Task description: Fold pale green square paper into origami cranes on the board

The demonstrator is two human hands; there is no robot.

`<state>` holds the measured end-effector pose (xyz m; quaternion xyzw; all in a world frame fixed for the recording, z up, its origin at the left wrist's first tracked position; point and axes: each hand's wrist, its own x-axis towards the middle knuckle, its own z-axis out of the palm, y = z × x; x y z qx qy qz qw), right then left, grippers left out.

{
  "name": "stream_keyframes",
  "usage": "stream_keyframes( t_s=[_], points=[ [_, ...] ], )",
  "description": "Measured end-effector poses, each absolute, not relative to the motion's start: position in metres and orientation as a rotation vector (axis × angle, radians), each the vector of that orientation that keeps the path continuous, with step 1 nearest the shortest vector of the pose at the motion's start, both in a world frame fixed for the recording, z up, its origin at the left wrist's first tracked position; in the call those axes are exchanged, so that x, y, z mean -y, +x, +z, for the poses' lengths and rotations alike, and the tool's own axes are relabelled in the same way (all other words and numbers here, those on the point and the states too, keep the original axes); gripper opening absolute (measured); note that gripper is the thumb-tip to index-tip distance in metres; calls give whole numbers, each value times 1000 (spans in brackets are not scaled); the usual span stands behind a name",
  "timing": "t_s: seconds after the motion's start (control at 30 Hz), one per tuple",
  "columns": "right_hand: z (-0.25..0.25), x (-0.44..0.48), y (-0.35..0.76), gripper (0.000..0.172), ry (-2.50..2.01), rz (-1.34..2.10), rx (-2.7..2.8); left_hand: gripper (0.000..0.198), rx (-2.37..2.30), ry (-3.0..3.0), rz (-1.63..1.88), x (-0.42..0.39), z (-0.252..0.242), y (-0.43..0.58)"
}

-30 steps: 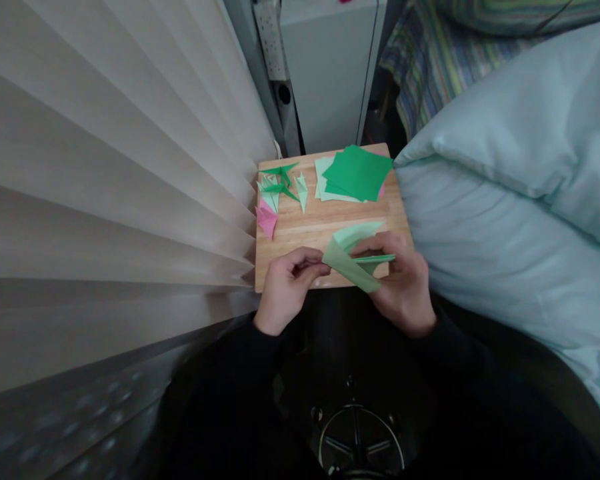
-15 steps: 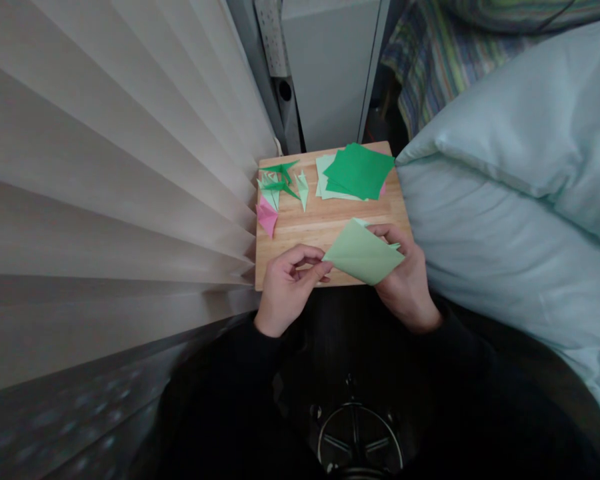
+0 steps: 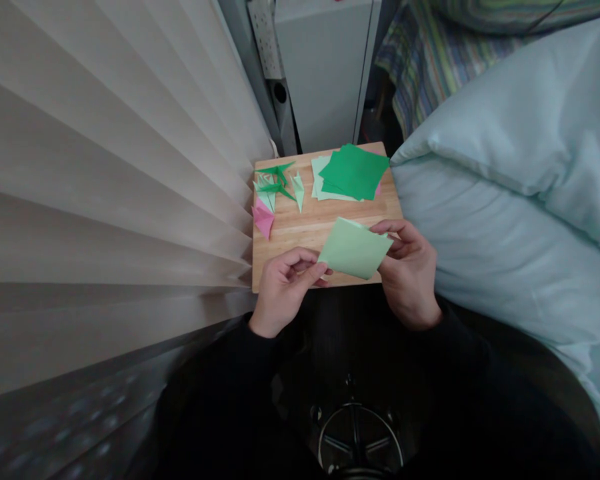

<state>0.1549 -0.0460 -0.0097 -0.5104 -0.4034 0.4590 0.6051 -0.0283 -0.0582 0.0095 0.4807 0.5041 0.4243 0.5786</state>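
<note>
A folded light green origami paper (image 3: 356,249) is held above the near side of a small wooden table (image 3: 300,233). My left hand (image 3: 289,283) pinches its left corner between thumb and fingers. On the other side, my right hand (image 3: 411,270) has its fingers at the paper's upper right edge, with some of them hidden behind it. Beyond lie dark green paper sheets (image 3: 356,172), fanned over light green sheets (image 3: 323,190). At the far left are folded dark green cranes (image 3: 276,171), a light green folded piece (image 3: 298,190) and a pink folded piece (image 3: 264,218).
A pleated curtain (image 3: 130,167) hangs along the left side. Pale blue bedding (image 3: 495,220) borders the table's right edge. Behind it stands a grey cabinet (image 3: 325,73), and a metal ring of a chair base (image 3: 361,437) shows below.
The light green paper has turned and now shows a squarer face. My right hand has shifted from beneath its right corner to the upper right edge; my left keeps its pinch.
</note>
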Motion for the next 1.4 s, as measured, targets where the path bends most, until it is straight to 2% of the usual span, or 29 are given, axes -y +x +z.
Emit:
stream_keyframes(
  t_s=[0.5,0.8,0.9,1.03,1.13,1.27,1.33,1.4],
  points=[
    [-5,42,164,29,-1231,871,912,29,-1202,1117,992,55,6,-30],
    [-9,50,165,6,-1194,894,1195,31,-1208,1067,889,56,2,-29],
    [-9,51,164,8,-1216,947,1168,30,-1238,1055,854,55,1,-29],
    [-6,48,162,23,-1271,929,1106,31,-1254,1033,845,55,1,-30],
    [-3,46,162,28,-1296,882,1058,32,-1258,993,862,55,0,-30],
    [-1,48,162,37,-1190,1055,1071,35,-1269,974,889,56,0,-32],
    [-2,50,161,37,-1154,1164,1131,36,-1263,963,895,55,0,-32],
    [-2,51,159,28,-1165,1206,1195,36,-1245,934,891,56,2,-31]
  ],
)
